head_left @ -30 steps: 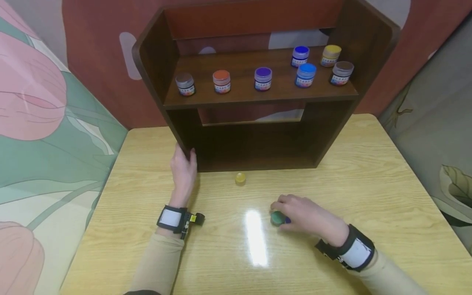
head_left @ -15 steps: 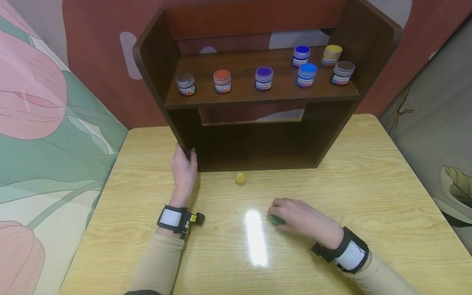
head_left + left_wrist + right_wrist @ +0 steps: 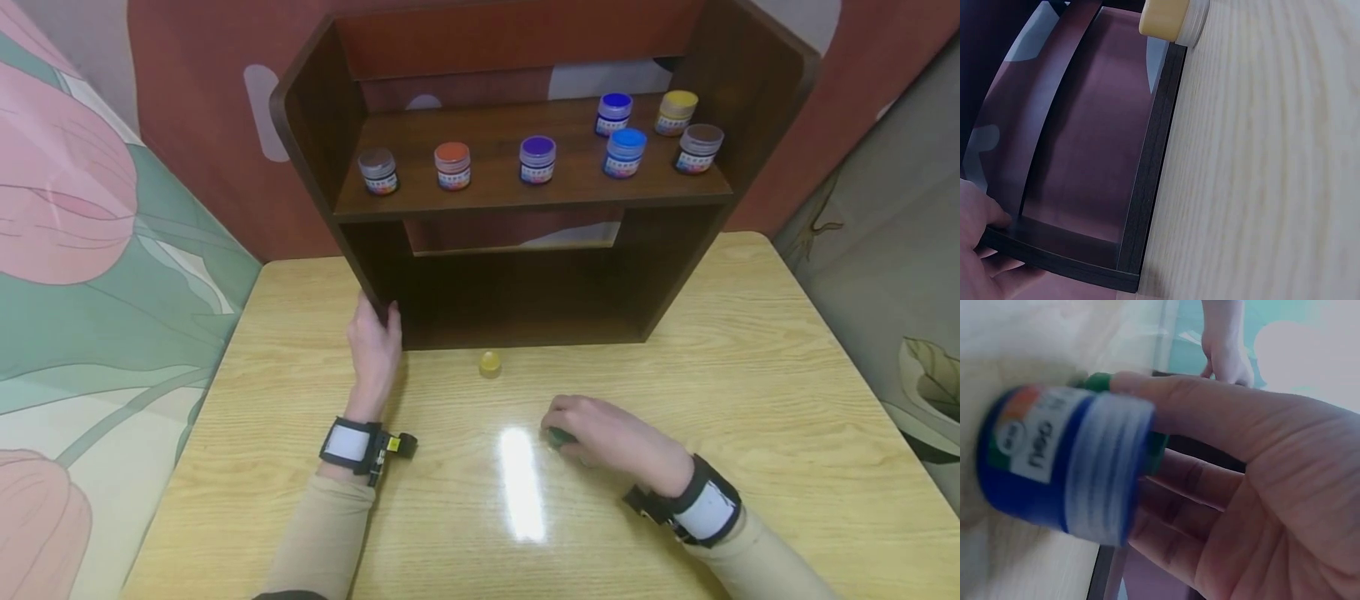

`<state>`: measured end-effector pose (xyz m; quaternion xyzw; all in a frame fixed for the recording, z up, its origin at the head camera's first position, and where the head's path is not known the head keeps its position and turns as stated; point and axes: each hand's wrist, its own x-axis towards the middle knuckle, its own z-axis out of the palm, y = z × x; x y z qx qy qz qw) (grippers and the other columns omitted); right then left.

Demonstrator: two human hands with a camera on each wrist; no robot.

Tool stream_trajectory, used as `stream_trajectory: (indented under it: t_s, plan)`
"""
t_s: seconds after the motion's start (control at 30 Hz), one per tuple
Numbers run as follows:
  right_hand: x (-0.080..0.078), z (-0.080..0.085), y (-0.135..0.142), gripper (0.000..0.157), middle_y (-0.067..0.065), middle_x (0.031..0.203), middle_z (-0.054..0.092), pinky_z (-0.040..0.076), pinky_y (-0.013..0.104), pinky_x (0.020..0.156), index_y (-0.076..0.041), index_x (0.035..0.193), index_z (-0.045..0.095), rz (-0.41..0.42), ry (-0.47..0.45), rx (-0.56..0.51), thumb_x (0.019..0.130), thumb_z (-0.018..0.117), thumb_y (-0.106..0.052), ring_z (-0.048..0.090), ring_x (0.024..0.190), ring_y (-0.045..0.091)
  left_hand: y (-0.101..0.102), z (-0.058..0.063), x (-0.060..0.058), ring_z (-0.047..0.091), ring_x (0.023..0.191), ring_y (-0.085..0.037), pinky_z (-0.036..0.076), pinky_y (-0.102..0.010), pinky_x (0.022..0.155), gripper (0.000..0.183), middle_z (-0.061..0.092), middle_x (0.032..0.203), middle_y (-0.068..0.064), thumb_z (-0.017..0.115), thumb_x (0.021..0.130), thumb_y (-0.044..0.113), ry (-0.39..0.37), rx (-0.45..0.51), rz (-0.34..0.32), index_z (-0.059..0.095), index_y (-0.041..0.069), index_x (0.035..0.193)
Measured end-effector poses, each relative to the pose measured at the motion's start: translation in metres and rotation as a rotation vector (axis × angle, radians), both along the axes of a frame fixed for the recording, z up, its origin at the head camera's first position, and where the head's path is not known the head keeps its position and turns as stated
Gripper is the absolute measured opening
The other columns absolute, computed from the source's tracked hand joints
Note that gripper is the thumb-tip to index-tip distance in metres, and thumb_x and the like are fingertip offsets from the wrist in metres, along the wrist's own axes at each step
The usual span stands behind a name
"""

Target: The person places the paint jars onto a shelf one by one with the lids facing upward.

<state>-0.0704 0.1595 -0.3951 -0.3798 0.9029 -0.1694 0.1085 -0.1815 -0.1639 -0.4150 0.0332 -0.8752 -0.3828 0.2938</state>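
Observation:
My left hand (image 3: 373, 350) grips the lower front edge of the dark wooden shelf's side panel (image 3: 1060, 257), thumb inside and fingers outside. With my right hand (image 3: 607, 437) I hold a green-lidded paint jar (image 3: 560, 436) between thumb and fingers, just above the tabletop or on it. Most of that jar is covered by the hand. Close beside it, a blue paint jar (image 3: 1029, 462) with a clear ribbed lid fills the right wrist view; the hand hides it from the head view. A yellow paint jar (image 3: 490, 364) stands on the table before the shelf.
On the shelf board (image 3: 487, 204) stand several paint jars: brown (image 3: 378, 172), orange (image 3: 452, 167), purple (image 3: 537, 160), two blues, yellow (image 3: 676, 113) and another brown (image 3: 699, 150). The shelf stands at the back of the wooden table (image 3: 780, 400), against a patterned wall.
My right hand has shifted slightly left, and its fingers have closed further over the green-lidded jar. The blue jar peeking out beside it is now hidden in the head view. My left hand stays put.

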Motion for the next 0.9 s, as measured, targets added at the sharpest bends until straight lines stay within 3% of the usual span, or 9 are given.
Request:
stream_trajectory:
  t_s: [0.27, 0.43, 0.67, 0.9]
  plan:
    - [-0.015, 0.016, 0.011, 0.040, 0.009, 0.113, 0.071, 0.061, 0.034, 0.083, -0.004, 0.121, 0.066, -0.149, -0.051, -0.071, 0.083, 0.079, -0.008, 0.069, 0.098, 0.019, 0.001, 0.001, 0.000, 0.067, 0.109, -0.043, 0.056, -0.053, 0.092, 0.033, 0.068, 0.117, -0.027, 0.062, 0.097, 0.012, -0.009, 0.006, 0.001, 0.055, -0.004, 0.125]
    - [-0.025, 0.023, 0.019, 0.041, 0.009, 0.112, 0.072, 0.061, 0.036, 0.086, -0.003, 0.119, 0.065, -0.216, -0.034, -0.122, 0.082, 0.081, -0.010, 0.069, 0.098, 0.019, 0.000, 0.001, 0.001, 0.067, 0.106, -0.044, 0.056, -0.054, 0.090, 0.032, 0.068, 0.114, -0.027, 0.062, 0.097, 0.012, -0.002, 0.002, 0.003, 0.056, -0.004, 0.124]
    - [-0.030, 0.022, 0.022, 0.035, 0.007, 0.108, 0.072, 0.061, 0.034, 0.085, -0.003, 0.114, 0.068, -0.179, 0.019, -0.163, 0.082, 0.081, -0.006, 0.069, 0.098, 0.019, 0.000, 0.000, 0.000, 0.067, 0.106, -0.043, 0.056, -0.054, 0.089, 0.031, 0.069, 0.114, -0.026, 0.062, 0.097, 0.012, 0.005, -0.003, 0.003, 0.056, -0.004, 0.123]
    - [-0.034, 0.009, 0.022, 0.031, 0.008, 0.111, 0.071, 0.060, 0.035, 0.088, -0.006, 0.110, 0.071, -0.137, 0.062, -0.177, 0.081, 0.078, 0.003, 0.069, 0.103, 0.023, 0.000, 0.000, 0.000, 0.067, 0.107, -0.044, 0.056, -0.054, 0.091, 0.031, 0.068, 0.114, -0.027, 0.062, 0.097, 0.012, 0.005, 0.001, 0.002, 0.056, -0.004, 0.123]
